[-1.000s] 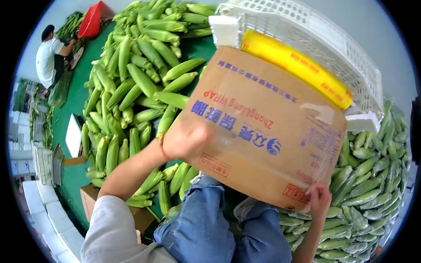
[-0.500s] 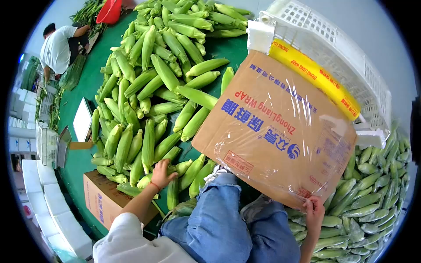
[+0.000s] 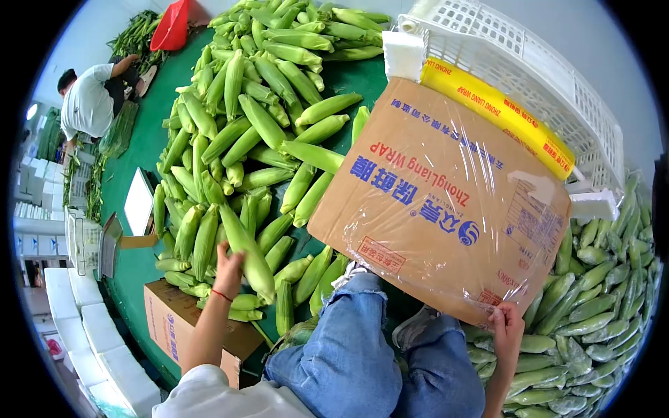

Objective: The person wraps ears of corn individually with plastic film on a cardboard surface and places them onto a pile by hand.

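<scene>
My left hand (image 3: 228, 270), with a red band at its wrist, grips an ear of green-husked corn (image 3: 245, 254) lifted over the near part of the corn pile (image 3: 261, 150). At the lower right corner of a printed cardboard box (image 3: 446, 202), my right hand (image 3: 507, 326) pinches the edge of the clear film that lies over the box top. A yellow roll of wrap (image 3: 498, 115) sits along the far side of the box, between two white foam blocks.
White plastic crates (image 3: 529, 63) stand behind the roll. Film-wrapped corn (image 3: 585, 327) is heaped at the right. A smaller carton (image 3: 174, 320) lies at lower left, beside white foam boxes (image 3: 115, 348). Another person (image 3: 90, 104) crouches at upper left near a red basket (image 3: 171, 26).
My left hand has moved from over the box to the corn pile and taken hold of an ear. Film now lies across the box, its edge still in my right hand.
</scene>
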### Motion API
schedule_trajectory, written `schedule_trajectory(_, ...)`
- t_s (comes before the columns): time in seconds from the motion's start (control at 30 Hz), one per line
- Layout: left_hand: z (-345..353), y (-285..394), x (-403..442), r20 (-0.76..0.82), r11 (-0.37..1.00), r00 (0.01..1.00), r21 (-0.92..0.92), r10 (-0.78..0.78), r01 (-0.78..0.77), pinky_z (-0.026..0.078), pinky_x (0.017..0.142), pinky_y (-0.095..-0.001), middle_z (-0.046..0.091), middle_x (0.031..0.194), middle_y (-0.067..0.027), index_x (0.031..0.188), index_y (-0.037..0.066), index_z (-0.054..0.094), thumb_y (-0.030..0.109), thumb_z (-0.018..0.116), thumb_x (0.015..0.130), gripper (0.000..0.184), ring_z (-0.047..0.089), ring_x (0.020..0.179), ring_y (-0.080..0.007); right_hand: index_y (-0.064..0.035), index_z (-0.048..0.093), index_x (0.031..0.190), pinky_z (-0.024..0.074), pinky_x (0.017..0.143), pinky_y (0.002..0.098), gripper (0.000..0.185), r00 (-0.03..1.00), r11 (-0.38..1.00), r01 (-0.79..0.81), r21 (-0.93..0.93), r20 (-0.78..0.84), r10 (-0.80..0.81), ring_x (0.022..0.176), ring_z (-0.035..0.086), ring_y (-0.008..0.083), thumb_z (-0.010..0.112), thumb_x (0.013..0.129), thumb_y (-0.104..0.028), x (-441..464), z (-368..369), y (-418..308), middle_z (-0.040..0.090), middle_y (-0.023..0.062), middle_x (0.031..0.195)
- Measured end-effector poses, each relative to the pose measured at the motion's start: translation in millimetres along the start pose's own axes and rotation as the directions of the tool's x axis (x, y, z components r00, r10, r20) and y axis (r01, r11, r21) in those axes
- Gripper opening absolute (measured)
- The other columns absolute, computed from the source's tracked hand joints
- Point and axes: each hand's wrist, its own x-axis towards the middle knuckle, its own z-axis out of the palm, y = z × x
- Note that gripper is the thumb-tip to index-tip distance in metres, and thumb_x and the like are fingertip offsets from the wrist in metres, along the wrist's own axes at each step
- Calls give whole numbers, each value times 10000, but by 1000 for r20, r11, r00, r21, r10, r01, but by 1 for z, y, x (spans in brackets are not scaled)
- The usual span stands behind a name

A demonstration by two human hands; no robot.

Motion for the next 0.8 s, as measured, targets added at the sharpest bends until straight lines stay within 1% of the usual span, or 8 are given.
schedule_trajectory(0.13,82,120,-23,453,798,882,-575,126,181,537,860,-448,493,1370,-129,1391,96,403,418,584,923,596,603,1028,-278,-2,593,919,466,644,266,88,1000,998,29,-54,10,-29,690,585,129,555,938,-79,0,-2,5,609,53,730)
schedule_trajectory(0.2,111,149,-22,742,976,660,-210,118,62,529,894,-463,373,1477,-135,1478,130,325,369,750,810,827,610,1064,-245,-10,597,925,474,640,281,90,1000,996,22,-86,-1,-22,688,597,143,555,942,-88,0,1,-8,617,66,729)
schedule_trajectory(0.23,139,159,-23,766,937,598,-16,235,-348,540,872,-432,433,1415,-140,1453,142,360,336,788,767,832,628,1041,-260,-9,593,928,474,627,279,92,1000,995,13,-102,-15,-14,683,597,131,559,943,-92,-1,1,-12,625,58,732)
schedule_trajectory(0.33,242,184,-72,933,132,244,216,263,-967,551,830,-373,593,1188,-136,1352,196,488,251,833,662,773,661,993,-299,-8,585,934,481,605,282,96,998,980,0,-199,-58,-12,678,610,114,571,945,-102,-4,6,-17,651,47,744)
schedule_trajectory(0.5,346,143,-86,962,-144,-198,-172,189,-975,531,846,-393,642,1106,-101,1242,235,581,272,789,637,641,646,1017,-273,-15,577,928,515,657,306,84,995,887,42,-461,-57,-77,717,656,156,576,945,-97,-17,4,-39,672,65,780)
schedule_trajectory(0.57,360,139,-82,964,-73,-227,-219,140,-973,530,844,-390,640,1116,-86,1236,235,579,305,779,655,618,642,1020,-274,-20,566,979,520,738,317,85,991,982,109,153,-94,-96,793,658,198,576,943,-97,-28,-8,-43,663,91,874)
schedule_trajectory(0.63,366,141,-78,980,21,-196,-197,20,-980,497,913,-425,629,1141,-75,1250,247,573,346,765,688,602,612,1081,-279,-15,525,1124,473,932,343,216,970,763,243,599,-164,-181,1004,620,231,587,940,-108,-26,-7,-42,639,107,1048)
schedule_trajectory(0.8,347,145,-91,922,-205,-179,-112,344,-972,415,1023,-477,536,1329,-116,1300,202,565,369,767,713,643,534,1199,-338,-45,517,1241,386,979,440,456,864,802,447,-397,-41,-502,1095,546,300,668,862,-249,68,38,-61,624,125,1126)
